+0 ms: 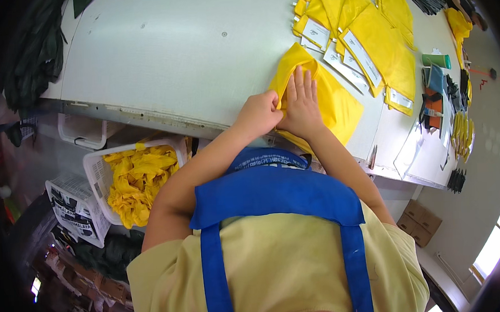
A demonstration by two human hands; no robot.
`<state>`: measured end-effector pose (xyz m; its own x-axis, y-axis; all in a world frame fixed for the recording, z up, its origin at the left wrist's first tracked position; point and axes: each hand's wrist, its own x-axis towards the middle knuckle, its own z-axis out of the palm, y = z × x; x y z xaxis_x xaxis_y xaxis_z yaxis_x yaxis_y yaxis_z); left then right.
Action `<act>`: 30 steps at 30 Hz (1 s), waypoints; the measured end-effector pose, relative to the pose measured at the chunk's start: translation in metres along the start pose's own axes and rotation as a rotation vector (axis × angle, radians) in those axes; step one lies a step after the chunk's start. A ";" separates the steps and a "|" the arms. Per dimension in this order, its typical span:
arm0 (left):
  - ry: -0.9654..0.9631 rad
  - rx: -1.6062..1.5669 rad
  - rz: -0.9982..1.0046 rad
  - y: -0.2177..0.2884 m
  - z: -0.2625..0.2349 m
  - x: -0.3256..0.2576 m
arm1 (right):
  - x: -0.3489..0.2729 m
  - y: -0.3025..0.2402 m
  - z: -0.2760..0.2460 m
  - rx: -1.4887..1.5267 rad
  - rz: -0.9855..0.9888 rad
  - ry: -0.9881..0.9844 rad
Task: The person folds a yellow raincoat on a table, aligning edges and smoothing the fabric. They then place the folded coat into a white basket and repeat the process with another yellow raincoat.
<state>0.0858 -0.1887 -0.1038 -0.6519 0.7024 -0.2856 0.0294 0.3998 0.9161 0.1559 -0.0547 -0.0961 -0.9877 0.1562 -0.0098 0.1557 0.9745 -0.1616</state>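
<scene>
A piece of yellow fabric lies at the table's near edge, its top corner pointing away from me. My left hand is closed, pinching the fabric's left edge between thumb and fingers. Flat on the same piece rests my right hand, with its fingers stretched out and pointing away from me. Just beyond and to the right are several folded yellow pieces with white labels, overlapping one another.
The white table has a metal front edge. Below it at left, a white basket holds crumpled yellow fabric. Dark green fabric hangs at the far left. A green cylinder and small tools sit at the right.
</scene>
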 end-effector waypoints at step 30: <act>0.062 -0.223 -0.266 -0.029 0.032 0.050 | 0.073 0.108 -0.007 0.798 0.412 -0.477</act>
<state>0.0763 -0.1462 -0.1536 -0.6592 0.5511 -0.5116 -0.3099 0.4207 0.8526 0.1012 0.0632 -0.1070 -0.7897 0.2050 -0.5783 0.6021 0.4399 -0.6662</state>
